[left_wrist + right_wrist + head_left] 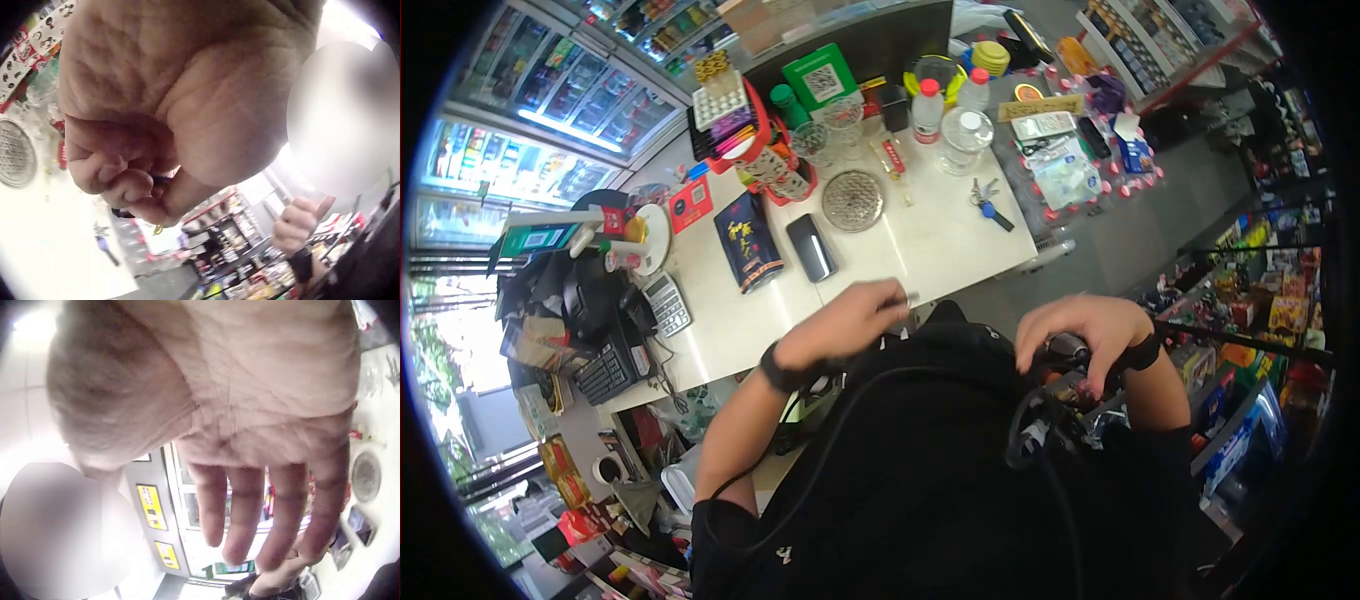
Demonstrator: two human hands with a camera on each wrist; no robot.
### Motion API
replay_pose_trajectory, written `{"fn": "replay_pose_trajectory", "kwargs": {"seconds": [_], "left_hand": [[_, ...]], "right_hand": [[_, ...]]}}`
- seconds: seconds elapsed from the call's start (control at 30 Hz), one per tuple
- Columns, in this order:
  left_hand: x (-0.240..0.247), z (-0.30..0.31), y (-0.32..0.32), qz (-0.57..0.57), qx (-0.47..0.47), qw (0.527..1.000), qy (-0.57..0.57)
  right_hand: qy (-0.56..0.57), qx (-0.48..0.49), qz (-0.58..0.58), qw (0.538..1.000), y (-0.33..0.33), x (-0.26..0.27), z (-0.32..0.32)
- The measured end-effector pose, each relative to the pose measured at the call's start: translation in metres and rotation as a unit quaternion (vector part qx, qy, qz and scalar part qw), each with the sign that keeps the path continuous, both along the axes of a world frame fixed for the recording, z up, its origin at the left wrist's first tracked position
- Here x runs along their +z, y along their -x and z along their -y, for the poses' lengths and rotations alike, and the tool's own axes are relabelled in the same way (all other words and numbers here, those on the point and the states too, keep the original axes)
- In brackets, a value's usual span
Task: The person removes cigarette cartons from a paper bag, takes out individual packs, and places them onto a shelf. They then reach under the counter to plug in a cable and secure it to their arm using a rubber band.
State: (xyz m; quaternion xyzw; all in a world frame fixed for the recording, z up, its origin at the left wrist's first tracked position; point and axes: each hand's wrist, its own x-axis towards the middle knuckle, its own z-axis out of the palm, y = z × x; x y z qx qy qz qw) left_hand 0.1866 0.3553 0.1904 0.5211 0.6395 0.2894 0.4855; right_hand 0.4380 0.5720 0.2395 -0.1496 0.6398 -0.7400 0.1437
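My left hand is raised over the counter's near edge, in front of my body. Its fingers are curled against the thumb in the left wrist view, pinching a small dark thing that is mostly hidden; I cannot tell its kind. My right hand hangs in the air in front of my right side, and the right wrist view shows its bare palm with loosely extended fingers. Nearest the left hand on the counter lie a black smartphone and a dark blue pouch.
On the white counter are a round patterned glass dish, keys, a calculator, and bottles. A green QR-code sign stands behind. Stocked shelves line the right side; lit fridges stand left.
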Motion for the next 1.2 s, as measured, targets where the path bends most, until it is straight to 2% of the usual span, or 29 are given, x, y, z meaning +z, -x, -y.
{"fn": "replay_pose_trajectory", "kwargs": {"seconds": [0.03, 0.07, 0.1, 0.13, 0.2, 0.23, 0.3, 0.4, 0.43, 0.47, 0.5, 0.53, 0.6, 0.63, 0.67, 0.7, 0.73, 0.8, 0.83, 0.87, 0.93, 0.97, 1.0, 1.07, 1.1, 1.13, 1.17, 1.2], "left_hand": [[-0.035, -0.009, 0.012, -0.064, -0.006, 0.998, 0.014], [-0.076, -0.015, 0.02, -0.06, 0.024, 0.998, -0.01], [-0.101, -0.026, 0.027, -0.093, 0.009, 0.995, -0.019], [-0.117, -0.038, 0.03, -0.093, 0.005, 0.996, -0.004], [-0.146, -0.062, 0.035, -0.105, 0.0, 0.994, 0.028], [-0.159, -0.071, 0.036, -0.104, 0.006, 0.994, 0.032], [-0.177, -0.081, 0.032, -0.117, 0.006, 0.993, 0.025], [-0.186, -0.087, 0.019, -0.098, 0.049, 0.994, -0.026], [-0.163, -0.088, 0.012, -0.05, 0.058, 0.997, 0.007], [-0.144, -0.089, 0.006, -0.05, 0.056, 0.997, 0.004], [-0.128, -0.089, 0.001, 0.007, 0.078, 0.997, 0.004], [-0.116, -0.088, -0.003, 0.064, 0.101, 0.993, 0.004], [-0.098, -0.085, -0.008, 0.103, 0.091, 0.991, 0.005], [-0.083, -0.081, -0.014, 0.136, 0.093, 0.985, -0.046], [-0.074, -0.077, -0.018, 0.168, 0.096, 0.976, -0.099], [-0.072, -0.072, -0.019, 0.189, 0.096, 0.974, -0.076], [-0.067, -0.068, -0.021, 0.187, 0.1, 0.974, -0.077], [-0.05, -0.059, -0.029, 0.104, 0.17, 0.974, -0.111], [-0.045, -0.054, -0.033, 0.032, 0.205, 0.969, -0.137], [-0.046, -0.049, -0.033, 0.026, 0.216, 0.966, -0.138], [-0.047, -0.036, -0.032, -0.208, 0.148, 0.951, -0.175], [-0.042, -0.031, -0.038, -0.215, 0.162, 0.951, -0.152], [-0.041, -0.026, -0.04, -0.216, 0.144, 0.957, -0.129], [-0.043, -0.017, -0.043, -0.061, 0.193, 0.973, -0.107], [-0.045, -0.015, -0.039, 0.054, 0.231, 0.968, -0.085], [-0.034, -0.009, -0.034, 0.122, 0.278, 0.951, -0.053], [-0.046, -0.004, -0.03, 0.15, 0.307, 0.935, -0.091], [-0.037, 0.003, -0.024, 0.149, 0.315, 0.932, -0.102]], "right_hand": [[0.054, -0.082, 0.055, 0.994, -0.01, -0.017, -0.005], [0.074, -0.206, 0.109, 0.97, -0.018, -0.02, -0.004], [0.093, -0.315, 0.091, 0.94, -0.019, -0.04, -0.007], [0.089, -0.315, 0.09, 0.941, -0.022, -0.054, -0.014], [0.169, -0.509, 0.159, 0.829, -0.028, -0.075, -0.027], [0.163, -0.514, 0.16, 0.827, -0.029, -0.085, -0.032], [0.157, -0.611, 0.171, 0.757, -0.036, -0.101, -0.039], [0.173, -0.63, 0.167, 0.739, -0.03, -0.109, -0.035], [0.169, -0.633, 0.165, 0.737, -0.024, -0.109, -0.032], [0.165, -0.592, 0.176, 0.769, -0.017, -0.108, -0.029], [0.161, -0.549, 0.186, 0.799, -0.01, -0.108, -0.024], [0.161, -0.549, 0.185, 0.799, -0.002, -0.107, -0.02], [0.107, -0.463, 0.211, 0.854, 0.017, -0.106, -0.011], [0.109, -0.462, 0.209, 0.855, 0.025, -0.106, -0.007], [0.074, -0.402, 0.175, 0.895, 0.033, -0.106, -0.003], [0.037, -0.34, 0.139, 0.929, 0.042, -0.106, 0.0], [0.037, -0.336, 0.137, 0.931, 0.05, -0.104, 0.006], [0.202, -0.335, 0.129, 0.911, 0.064, -0.097, 0.018], [0.202, -0.326, 0.146, 0.912, 0.07, -0.098, 0.02], [0.202, -0.314, 0.145, 0.916, 0.076, -0.099, 0.024], [0.057, -0.379, 0.154, 0.911, 0.09, -0.1, 0.038], [0.097, -0.354, 0.151, 0.918, 0.096, -0.105, 0.04], [0.086, -0.337, 0.12, 0.93, 0.102, -0.108, 0.042], [0.169, -0.242, 0.193, 0.936, 0.105, -0.118, 0.039], [0.229, -0.198, 0.155, 0.94, 0.11, -0.111, 0.04], [0.251, -0.217, 0.142, 0.933, 0.118, -0.11, 0.046], [0.271, -0.22, 0.112, 0.931, 0.125, -0.107, 0.053], [0.203, -0.227, 0.109, 0.946, 0.132, -0.106, 0.059]]}}
